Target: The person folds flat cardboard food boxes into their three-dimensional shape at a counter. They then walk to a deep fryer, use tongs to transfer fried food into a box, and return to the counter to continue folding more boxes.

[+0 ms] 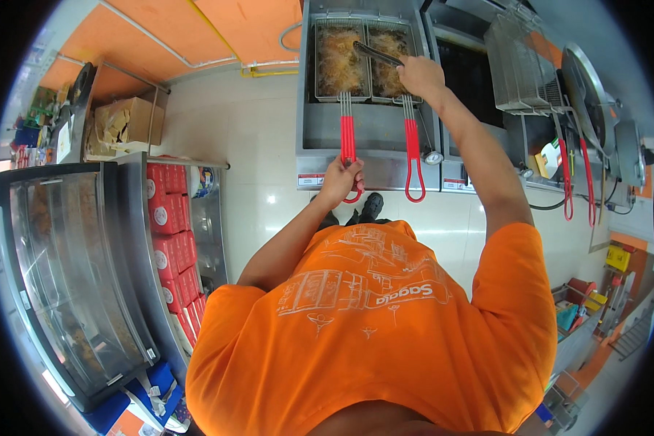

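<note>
My left hand (pixel 341 179) is closed around the red handle (pixel 348 136) of the left fryer basket (pixel 316 65). Golden food bubbles in oil inside that basket. In my right hand (pixel 421 75) is a pair of dark tongs (pixel 376 53), reaching left across the right fryer basket (pixel 417 45). Their tip is over the food in the left basket; whether it grips a piece I cannot tell. The right basket also sits in bubbling oil, and its red handle (pixel 413 156) hangs over the front of the steel fryer (pixel 320 129), untouched by either hand.
Right of the fryer is a second vat (pixel 466 76) with dark oil. Beyond it hang empty wire baskets (pixel 519 65) and a round metal lid (pixel 585 91). At left stand red boxes (pixel 168 211) on a steel shelf, a glass display case (pixel 69 269) and a cardboard box (pixel 127 120).
</note>
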